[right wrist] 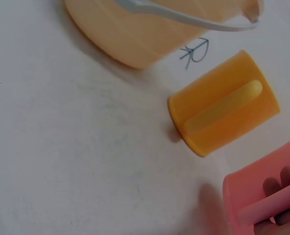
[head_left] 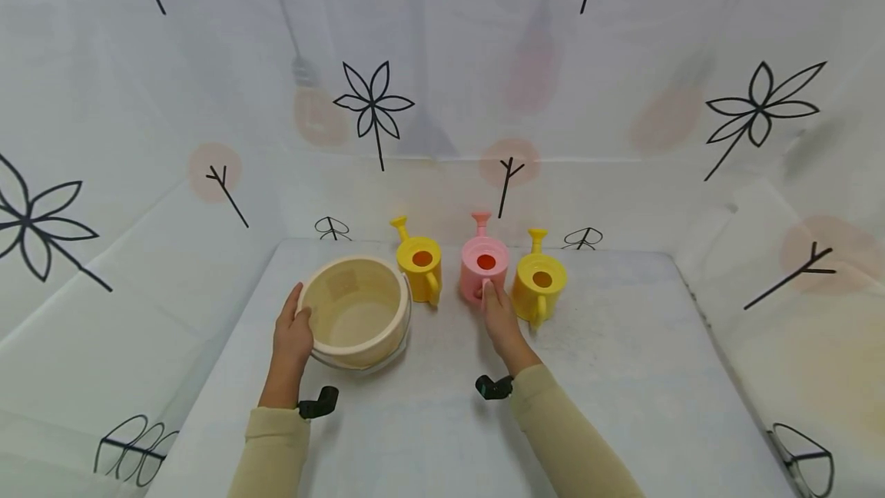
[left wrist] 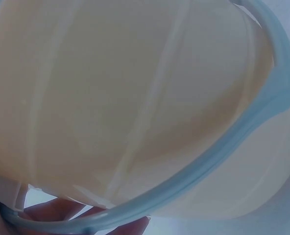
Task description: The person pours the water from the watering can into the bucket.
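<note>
A cream bucket (head_left: 354,347) is in the left half of the table in the head view, its open top toward me. My left hand (head_left: 293,338) holds it by its left side, thumb near the rim. In the left wrist view the bucket's grey bail handle (left wrist: 184,181) runs along its wall, and fingertips show below it. My right hand (head_left: 502,323) grips the handle of a pink watering can (head_left: 474,271). The right wrist view shows those fingers curled through the handle, at the lower right. Yellow watering cans flank the pink one, a left one (head_left: 417,284) and a right one (head_left: 527,300).
A white-covered table (head_left: 608,390) carries everything. Behind and beside it hang pale sheets (head_left: 442,37) printed with black leaf drawings and soft orange spots. The left yellow can stands between the bucket and the pink can.
</note>
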Tool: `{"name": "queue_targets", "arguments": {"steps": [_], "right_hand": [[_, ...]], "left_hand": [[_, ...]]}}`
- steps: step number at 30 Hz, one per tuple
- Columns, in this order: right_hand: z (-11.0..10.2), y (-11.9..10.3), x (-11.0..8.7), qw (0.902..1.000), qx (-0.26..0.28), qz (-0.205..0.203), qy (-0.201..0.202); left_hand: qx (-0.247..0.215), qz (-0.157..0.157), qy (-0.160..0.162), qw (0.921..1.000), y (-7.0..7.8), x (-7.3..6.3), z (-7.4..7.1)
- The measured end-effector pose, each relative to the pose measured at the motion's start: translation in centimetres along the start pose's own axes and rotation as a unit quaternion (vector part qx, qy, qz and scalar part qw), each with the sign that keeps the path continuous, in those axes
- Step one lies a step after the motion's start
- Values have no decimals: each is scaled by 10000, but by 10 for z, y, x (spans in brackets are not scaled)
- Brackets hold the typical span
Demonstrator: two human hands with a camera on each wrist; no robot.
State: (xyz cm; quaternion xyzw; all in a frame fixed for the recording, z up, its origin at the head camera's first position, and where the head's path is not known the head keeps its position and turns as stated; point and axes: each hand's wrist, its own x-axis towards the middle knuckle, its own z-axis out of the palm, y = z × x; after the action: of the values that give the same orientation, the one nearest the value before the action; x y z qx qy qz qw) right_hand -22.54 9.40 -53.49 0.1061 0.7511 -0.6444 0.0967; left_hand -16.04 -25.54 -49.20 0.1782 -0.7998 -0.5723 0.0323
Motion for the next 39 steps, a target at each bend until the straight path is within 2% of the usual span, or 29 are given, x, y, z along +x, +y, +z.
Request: {"name": "queue_targets", "arguments": {"steps": [9,16,21,26,34,39], "right_hand": [[8,4,10,9996,-106,243,20],[11,12,15,9996,-93,249,-34],[11,17,17,9998,144,136,21],[11,19,18,9999,111,126,-36],[1,20,12,9995,7,252,-178],[-9,19,1,9994,-208,292,1]], "left_hand": [[19,-18,-5,10000,-1,1,-1],[12,-62,-43,10000,-3,-1,-1],[40,8,-34,10000,-3,-1,-1],[60,36,-25,10000,-2,0,-1],[150,-30,-133,9998,-2,2,1],[308,47,-219,9993,2,5,2]]}}
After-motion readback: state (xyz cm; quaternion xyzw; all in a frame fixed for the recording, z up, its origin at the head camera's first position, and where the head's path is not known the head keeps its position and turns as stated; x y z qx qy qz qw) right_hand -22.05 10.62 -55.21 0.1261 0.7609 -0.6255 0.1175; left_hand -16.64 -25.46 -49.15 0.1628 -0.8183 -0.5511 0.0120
